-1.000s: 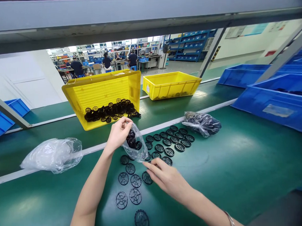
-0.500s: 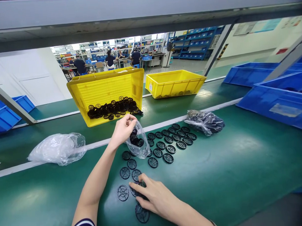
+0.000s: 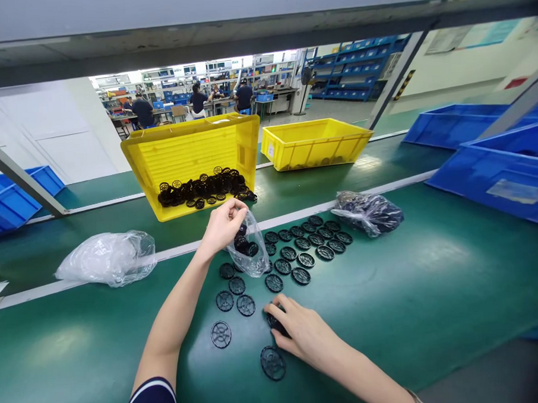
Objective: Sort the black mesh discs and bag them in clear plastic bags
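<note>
My left hand (image 3: pixel 225 224) pinches the top of a clear plastic bag (image 3: pixel 259 262), which hangs low over the green surface with several black discs inside. Under the curled fingers of my right hand (image 3: pixel 296 330) is a black spoked disc (image 3: pixel 275 321), partly covered by them. Just below that hand lies another spoked disc (image 3: pixel 272 363). A lone disc (image 3: pixel 221 334) rests further left. Several more discs (image 3: pixel 301 276) are spread flat to the right of the bag, some close together in rows.
Behind, a tilted yellow bin (image 3: pixel 191 151) holds a heap of black discs beside a second yellow bin (image 3: pixel 317 146). A filled clear bag (image 3: pixel 370 214) lies right, a whitish plastic bundle (image 3: pixel 106 259) left. Blue bins (image 3: pixel 508 173) stand right. People (image 3: pixel 197 100) sit far behind.
My right hand has moved right, taking the disc under its fingers along. The disc below it has also shifted right. My left hand still holds the bag; the view has tilted slightly.
</note>
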A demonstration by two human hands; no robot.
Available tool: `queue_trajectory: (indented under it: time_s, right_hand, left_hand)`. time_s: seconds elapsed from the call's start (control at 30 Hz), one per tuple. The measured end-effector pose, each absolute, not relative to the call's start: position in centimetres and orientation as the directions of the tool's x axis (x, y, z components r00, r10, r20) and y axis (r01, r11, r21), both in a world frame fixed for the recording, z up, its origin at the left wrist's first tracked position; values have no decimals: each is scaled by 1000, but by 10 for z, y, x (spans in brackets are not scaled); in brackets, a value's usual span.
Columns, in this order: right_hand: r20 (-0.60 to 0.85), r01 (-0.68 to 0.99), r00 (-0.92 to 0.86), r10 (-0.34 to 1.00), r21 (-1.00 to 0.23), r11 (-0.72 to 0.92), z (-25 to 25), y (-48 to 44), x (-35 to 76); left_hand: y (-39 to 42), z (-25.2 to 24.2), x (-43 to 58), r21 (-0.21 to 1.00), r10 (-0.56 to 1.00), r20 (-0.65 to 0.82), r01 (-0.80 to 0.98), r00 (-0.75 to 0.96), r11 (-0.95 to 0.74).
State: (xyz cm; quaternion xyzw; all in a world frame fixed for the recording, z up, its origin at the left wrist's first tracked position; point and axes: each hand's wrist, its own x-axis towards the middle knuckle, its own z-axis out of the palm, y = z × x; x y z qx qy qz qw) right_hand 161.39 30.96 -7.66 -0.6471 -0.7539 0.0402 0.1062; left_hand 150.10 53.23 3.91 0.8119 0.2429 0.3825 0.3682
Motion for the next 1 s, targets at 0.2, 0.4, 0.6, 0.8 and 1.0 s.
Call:
queue_trajectory:
  time_s: [0.2,0.4,0.6,0.8,1.0]
  right_hand:
    - [99,914,-241,965,-311,261,-70,288,1607]
    - [106,913,-364,925,-155,377,-104,278,1582]
    - [214,927,-236,948,-244,286,-84,329,1589]
    - [130,963,-178,975,-182,200,-90,354,1582]
    - [166,884,-285,944,-334,326,-73,342,1550]
  left_hand:
    - [535,39,1501,785,675,452,98,583,-611]
    - [535,39,1502,789,685,441,112,580,-604]
    - [534,40,1500,789,683,443,110,581,-605]
    - [537,40,1498,793,690,444,108,571,-599]
    - [536,42,1498,793,690,449,103,568,-601]
